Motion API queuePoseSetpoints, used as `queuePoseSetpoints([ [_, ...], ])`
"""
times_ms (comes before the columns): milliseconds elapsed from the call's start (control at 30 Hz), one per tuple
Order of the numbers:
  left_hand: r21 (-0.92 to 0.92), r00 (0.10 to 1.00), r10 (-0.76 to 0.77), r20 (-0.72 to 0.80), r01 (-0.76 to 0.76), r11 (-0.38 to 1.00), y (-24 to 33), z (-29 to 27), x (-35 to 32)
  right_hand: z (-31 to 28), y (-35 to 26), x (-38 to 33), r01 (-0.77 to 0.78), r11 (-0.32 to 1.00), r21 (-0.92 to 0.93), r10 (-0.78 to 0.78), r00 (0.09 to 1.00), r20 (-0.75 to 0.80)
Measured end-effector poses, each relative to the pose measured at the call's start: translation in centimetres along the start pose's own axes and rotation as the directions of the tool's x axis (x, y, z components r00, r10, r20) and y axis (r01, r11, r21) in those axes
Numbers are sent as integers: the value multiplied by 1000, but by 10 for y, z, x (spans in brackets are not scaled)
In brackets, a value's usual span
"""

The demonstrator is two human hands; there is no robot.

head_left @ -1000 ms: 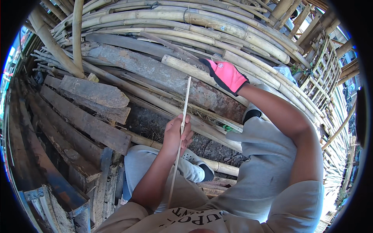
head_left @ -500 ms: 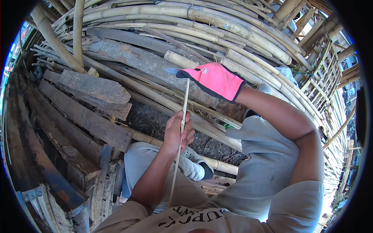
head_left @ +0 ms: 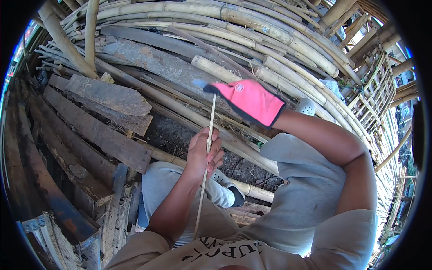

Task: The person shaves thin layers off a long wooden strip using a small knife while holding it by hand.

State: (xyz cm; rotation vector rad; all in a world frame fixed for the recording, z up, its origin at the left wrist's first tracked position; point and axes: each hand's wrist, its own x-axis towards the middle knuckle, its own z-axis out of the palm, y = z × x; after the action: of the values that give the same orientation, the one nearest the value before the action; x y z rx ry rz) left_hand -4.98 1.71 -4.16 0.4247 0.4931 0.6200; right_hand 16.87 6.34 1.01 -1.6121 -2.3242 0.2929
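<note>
My left hand [head_left: 205,153], bare, is closed round a thin, pale bamboo strip [head_left: 201,204]. The strip runs from my shirt front up through the fingers to the fingertips of the pink glove. My right hand [head_left: 247,100] wears that pink glove with dark trim and is closed on a knife. Only a blurred, bluish blade [head_left: 198,83] sticks out to the left of the glove; the handle is hidden inside the hand. The strip's far end meets the glove next to the blade, and whether the edge touches it I cannot tell.
Long bamboo poles [head_left: 175,9] lie stacked across the far side. Weathered planks [head_left: 101,128] are piled at the left, and a wide grey board [head_left: 148,60] lies beyond my hands. Two upright bamboo posts [head_left: 90,36] stand at the far left. A woven bamboo lattice [head_left: 375,96] is at the right.
My gloved right hand has tilted slightly, its wrist dropping toward me, and the blade is more blurred. The strip's far end has shifted a little left. My left hand keeps its grip.
</note>
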Motion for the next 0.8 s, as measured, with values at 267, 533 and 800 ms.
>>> queuePoseSetpoints([
  [267,-21,999,33,9,-33,999,7,-4,-5,-24,-29,10,-93,990,105,90,995,38],
  [533,-92,998,27,64,-21,996,7,-8,0,-8,-22,9,-59,980,188,85,987,-133],
  [800,-106,999,-20,29,23,994,-3,-15,-4,6,-29,-4,-346,861,374,347,936,66],
])
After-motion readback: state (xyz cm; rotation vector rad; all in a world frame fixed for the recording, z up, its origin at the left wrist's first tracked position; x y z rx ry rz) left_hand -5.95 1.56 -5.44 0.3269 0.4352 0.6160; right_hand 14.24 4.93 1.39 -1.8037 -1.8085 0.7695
